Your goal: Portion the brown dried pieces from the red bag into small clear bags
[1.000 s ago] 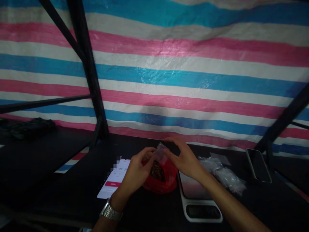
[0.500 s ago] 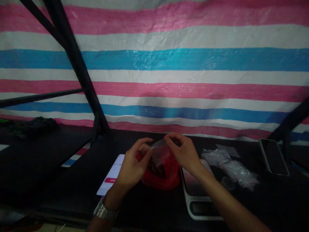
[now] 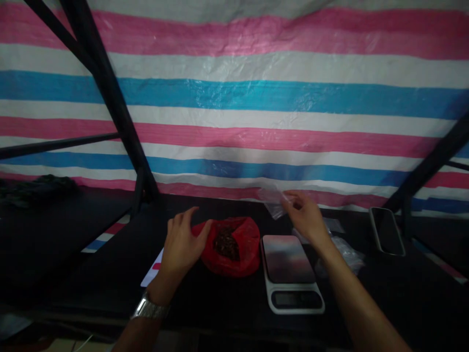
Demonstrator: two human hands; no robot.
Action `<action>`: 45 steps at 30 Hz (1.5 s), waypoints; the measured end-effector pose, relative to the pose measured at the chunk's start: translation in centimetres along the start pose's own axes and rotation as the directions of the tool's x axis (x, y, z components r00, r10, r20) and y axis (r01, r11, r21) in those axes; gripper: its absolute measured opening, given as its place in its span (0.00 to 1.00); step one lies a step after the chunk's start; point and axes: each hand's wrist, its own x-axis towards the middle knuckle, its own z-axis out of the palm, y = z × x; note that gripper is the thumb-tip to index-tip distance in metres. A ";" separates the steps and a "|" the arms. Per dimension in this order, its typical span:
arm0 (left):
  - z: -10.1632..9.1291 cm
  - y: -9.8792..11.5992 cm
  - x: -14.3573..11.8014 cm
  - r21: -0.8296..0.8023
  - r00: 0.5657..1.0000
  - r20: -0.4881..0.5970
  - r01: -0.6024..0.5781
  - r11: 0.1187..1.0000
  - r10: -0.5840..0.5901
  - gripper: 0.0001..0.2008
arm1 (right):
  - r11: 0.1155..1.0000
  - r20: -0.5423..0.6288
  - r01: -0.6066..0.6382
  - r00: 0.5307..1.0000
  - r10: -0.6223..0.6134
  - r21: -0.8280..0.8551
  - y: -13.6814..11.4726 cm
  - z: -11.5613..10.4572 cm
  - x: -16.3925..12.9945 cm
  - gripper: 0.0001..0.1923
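The work surface is a matte black table (image 3: 227,308), dimly lit. A striped plastic sheet (image 3: 256,98) in pink, white and blue forms the backdrop behind it. Black frame members support the structure: one thick slanted post at left (image 3: 117,107), one at right (image 3: 427,164). A second black surface (image 3: 84,220) lies to the left, across a gap, and carries one dark bundle (image 3: 44,190).

Item count on the table:
- Red bag (image 3: 249,254): one, mouth spread, resting between the hands and containing dark brown loose material (image 3: 226,243).
- Scale (image 3: 289,261): one, white-bodied with a metal plate, just beside the red bag on its right.
- Phones: two. The lit phone (image 3: 152,271) lies partly behind the left forearm; the dark-screened phone (image 3: 388,232) is near the right post.
- Loose clear bags (image 3: 346,256): several, right of the scale, partly covered by the right forearm; overlap prevents an exact count.

Left hand (image 3: 183,244): fingers spread and curved, grasping nothing, at the left edge of the red bag; contact is probable but unclear. One metal watch (image 3: 148,309) encircles its wrist.

Right hand (image 3: 306,217): fingertips pinching one clear plastic bag (image 3: 273,200), raised behind the scale.
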 end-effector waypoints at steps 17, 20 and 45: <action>0.2 2.4 0.3 -0.676 0.918 0.216 0.386 0.628 -0.332 0.31 | 0.912 0.284 0.410 0.872 -0.400 0.023 -2.4 -0.3 -3.0 0.17; 0.2 2.4 0.4 -0.734 0.918 0.199 0.371 0.569 -0.343 0.35 | 0.823 0.505 0.564 0.694 -0.514 0.063 -4.6 3.2 -5.2 0.20; 0.1 -1.0 -5.1 0.049 0.938 0.337 -0.108 0.993 0.085 0.47 | 0.687 0.451 0.458 0.868 -0.208 -0.565 -4.3 4.0 -7.0 0.38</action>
